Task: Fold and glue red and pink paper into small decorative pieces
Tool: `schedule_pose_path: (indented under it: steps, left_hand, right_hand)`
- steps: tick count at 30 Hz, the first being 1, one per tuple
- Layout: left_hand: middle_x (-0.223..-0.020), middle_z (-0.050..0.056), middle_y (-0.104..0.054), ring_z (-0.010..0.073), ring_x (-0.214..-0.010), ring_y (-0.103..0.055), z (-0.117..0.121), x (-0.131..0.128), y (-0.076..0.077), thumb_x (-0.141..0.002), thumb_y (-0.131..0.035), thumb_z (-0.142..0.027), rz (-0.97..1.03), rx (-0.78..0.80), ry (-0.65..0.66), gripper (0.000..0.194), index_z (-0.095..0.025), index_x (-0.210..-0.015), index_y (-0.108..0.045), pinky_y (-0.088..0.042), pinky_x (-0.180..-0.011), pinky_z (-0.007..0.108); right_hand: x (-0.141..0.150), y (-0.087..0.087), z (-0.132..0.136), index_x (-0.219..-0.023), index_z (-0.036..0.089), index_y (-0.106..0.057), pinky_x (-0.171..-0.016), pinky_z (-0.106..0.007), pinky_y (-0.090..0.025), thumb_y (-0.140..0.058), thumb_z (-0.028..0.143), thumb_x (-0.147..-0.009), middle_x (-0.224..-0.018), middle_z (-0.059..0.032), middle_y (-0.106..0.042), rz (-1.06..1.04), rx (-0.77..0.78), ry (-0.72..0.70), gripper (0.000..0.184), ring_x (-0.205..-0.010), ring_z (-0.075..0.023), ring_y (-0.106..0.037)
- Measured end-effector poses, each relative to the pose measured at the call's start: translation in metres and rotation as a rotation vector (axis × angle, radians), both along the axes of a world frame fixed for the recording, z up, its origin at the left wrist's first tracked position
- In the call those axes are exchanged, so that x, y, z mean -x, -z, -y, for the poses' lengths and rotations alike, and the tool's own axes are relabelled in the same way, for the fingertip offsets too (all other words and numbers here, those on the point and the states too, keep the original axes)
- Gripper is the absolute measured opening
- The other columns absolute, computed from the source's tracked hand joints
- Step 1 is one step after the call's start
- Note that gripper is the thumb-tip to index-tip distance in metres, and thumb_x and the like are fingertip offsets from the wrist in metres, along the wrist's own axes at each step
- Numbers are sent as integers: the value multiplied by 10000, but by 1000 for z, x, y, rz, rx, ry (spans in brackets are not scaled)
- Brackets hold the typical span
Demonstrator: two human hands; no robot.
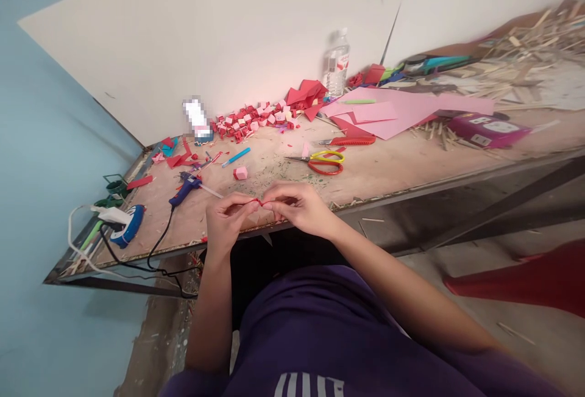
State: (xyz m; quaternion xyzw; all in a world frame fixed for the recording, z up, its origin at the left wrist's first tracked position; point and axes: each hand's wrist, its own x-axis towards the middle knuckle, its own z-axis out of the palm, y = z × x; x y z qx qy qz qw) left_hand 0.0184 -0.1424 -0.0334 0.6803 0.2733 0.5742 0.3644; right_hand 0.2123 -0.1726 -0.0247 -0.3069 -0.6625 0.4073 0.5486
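Note:
Between my fingertips is a small red piece (260, 202), probably paper, too small to make out its exact shape. My left hand (225, 217) pinches its left end, and my right hand (299, 205) pinches the other end, close beside. Both hands are held at the table's front edge. Just beyond them lies a small pink and red paper cube (240, 173). A blue hot glue gun (186, 191) rests to the left of my left hand, a glue stick in its back end. Scissors (322, 162) with yellow and red handles lie beyond my right hand.
A heap of small red and pink cubes (251, 119) sits against the white board. A red utility knife (350, 141), pink paper sheets (388, 110), a plastic bottle (337, 64) and a purple packet (489, 130) stand or lie rightward. A blue power strip (128, 226) with cables is at left.

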Motion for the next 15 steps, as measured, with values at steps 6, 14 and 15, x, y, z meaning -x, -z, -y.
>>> schedule_pose_path:
  steps: [6,14,15]
  left_hand:
    - [-752,37,-780,162,-675,-706,-1,0,3,-748,-890,-248,-22,8,17,83,-216,-806,-840,-569,-652,272]
    - [-798,57,-794,179,-728,-719,0,2,0,-815,-840,-254,-89,-25,22,59,-211,-855,-849,-569,-683,283]
    - [-799,57,-795,178,-728,-720,1,2,-1,-824,-833,-250,-92,-31,21,56,-209,-858,-848,-569,-686,283]
  right_hand:
    - [0,-2,0,-843,164,-742,-522,-233,-537,-787,414,-878,-890,-44,-693,8,33,24,257,-551,-102,-608]
    - [0,-1,-3,-802,157,-739,-480,-226,-481,-859,424,-795,-693,-15,-681,-10,102,87,293,-508,-116,-596]
    - [0,-1,-3,-799,157,-737,-481,-225,-479,-860,421,-794,-677,-12,-676,-7,106,96,291,-507,-117,-595]
